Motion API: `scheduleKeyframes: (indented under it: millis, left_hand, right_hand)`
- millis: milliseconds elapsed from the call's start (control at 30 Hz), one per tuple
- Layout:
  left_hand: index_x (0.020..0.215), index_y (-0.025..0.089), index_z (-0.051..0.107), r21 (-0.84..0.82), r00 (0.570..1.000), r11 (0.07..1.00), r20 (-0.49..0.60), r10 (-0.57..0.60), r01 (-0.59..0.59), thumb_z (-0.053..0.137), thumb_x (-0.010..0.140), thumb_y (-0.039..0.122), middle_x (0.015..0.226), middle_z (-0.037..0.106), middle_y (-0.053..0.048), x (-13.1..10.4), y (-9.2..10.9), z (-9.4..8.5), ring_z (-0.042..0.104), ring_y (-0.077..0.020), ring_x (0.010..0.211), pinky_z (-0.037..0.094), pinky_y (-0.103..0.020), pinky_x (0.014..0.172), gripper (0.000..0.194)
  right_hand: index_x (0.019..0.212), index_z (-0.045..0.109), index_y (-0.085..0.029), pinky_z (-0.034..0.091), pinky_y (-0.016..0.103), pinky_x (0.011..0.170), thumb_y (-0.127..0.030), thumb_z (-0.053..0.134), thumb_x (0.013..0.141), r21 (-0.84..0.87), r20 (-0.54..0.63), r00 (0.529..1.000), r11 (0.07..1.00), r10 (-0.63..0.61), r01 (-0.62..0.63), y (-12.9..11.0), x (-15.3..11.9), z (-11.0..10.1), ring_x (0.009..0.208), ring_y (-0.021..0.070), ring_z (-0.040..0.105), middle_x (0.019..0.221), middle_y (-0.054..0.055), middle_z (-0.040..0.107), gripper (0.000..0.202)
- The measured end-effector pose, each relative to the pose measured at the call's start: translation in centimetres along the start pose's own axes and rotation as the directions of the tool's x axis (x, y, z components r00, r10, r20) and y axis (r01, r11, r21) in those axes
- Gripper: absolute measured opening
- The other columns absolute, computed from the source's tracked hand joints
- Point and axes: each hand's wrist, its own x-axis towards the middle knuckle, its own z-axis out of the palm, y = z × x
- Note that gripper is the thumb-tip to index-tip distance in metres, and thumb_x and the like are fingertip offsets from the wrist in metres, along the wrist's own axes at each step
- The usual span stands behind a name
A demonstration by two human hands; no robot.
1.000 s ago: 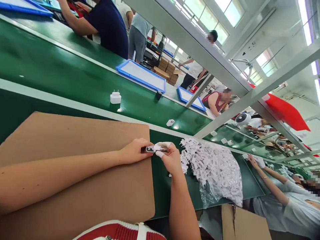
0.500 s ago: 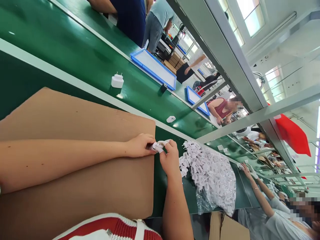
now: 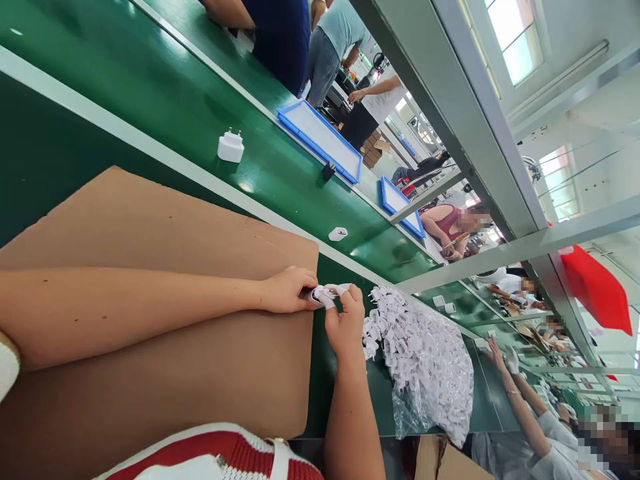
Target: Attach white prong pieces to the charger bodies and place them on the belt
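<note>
Left hand [image 3: 287, 290]: closed around one end of a small white plug part [image 3: 323, 295], steadying it above the cardboard sheet [image 3: 150, 227].
Right hand [image 3: 345, 320]: pinching the part's other end with cot-covered fingertips [image 3: 330, 291], likely to keep it clean.
Plug part: held between both hands, at the sheet's right edge.
Supply: clear bag of white plug parts [image 3: 425, 353] just right, within reach.
Bench [image 3: 345, 380]: green.
Far belt [image 3: 150, 87]: white charger [image 3: 231, 146] standing prongs up; smaller white piece [image 3: 338, 234] further right.
</note>
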Motion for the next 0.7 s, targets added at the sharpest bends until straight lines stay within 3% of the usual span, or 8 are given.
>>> scheduleKeyframes:
  millis: [500, 633, 700]
  left_hand:
    - [0.080, 0.020, 0.074, 0.008, 1.000, 1.000, 0.019, -0.019, 0.019, 0.069, 0.083, 0.043, 0.086, 0.068, -0.005, -0.1, -0.1, 0.2, 0.062, -0.0221, 0.080, 0.042, -0.032, 0.073, 0.024]
    - [0.085, 0.021, 0.076, 0.028, 0.999, 0.999, 0.017, -0.045, 0.045, 0.069, 0.082, 0.045, 0.087, 0.069, -0.005, 0.0, 0.0, 0.3, 0.064, -0.0230, 0.081, 0.043, -0.032, 0.074, 0.025]
    - [0.097, 0.022, 0.075, 0.028, 1.000, 0.999, -0.008, -0.023, 0.023, 0.068, 0.082, 0.044, 0.093, 0.072, -0.005, 0.0, 0.1, 0.3, 0.065, -0.0238, 0.086, 0.044, -0.032, 0.076, 0.027]
  right_hand:
    - [0.079, 0.070, -0.022, 0.043, 0.032, 0.071, -0.005, 0.058, 0.074, -0.173, 0.180, 0.978, 0.982, 0.104, -0.073, -0.4, 1.6, -0.9, 0.082, 0.0203, 0.053, 0.081, 0.001, 0.051, 0.021]
    - [0.092, 0.077, -0.023, 0.043, 0.031, 0.071, -0.013, 0.064, 0.079, -0.132, 0.155, 0.975, 0.981, 0.160, -0.140, -0.1, 1.4, -0.6, 0.079, 0.0189, 0.054, 0.082, 0.000, 0.052, 0.021]
    - [0.090, 0.077, -0.022, 0.044, 0.031, 0.071, -0.015, 0.065, 0.080, -0.105, 0.113, 0.981, 0.984, 0.156, -0.144, 0.1, 1.0, -0.2, 0.079, 0.0188, 0.054, 0.081, 0.000, 0.052, 0.017]
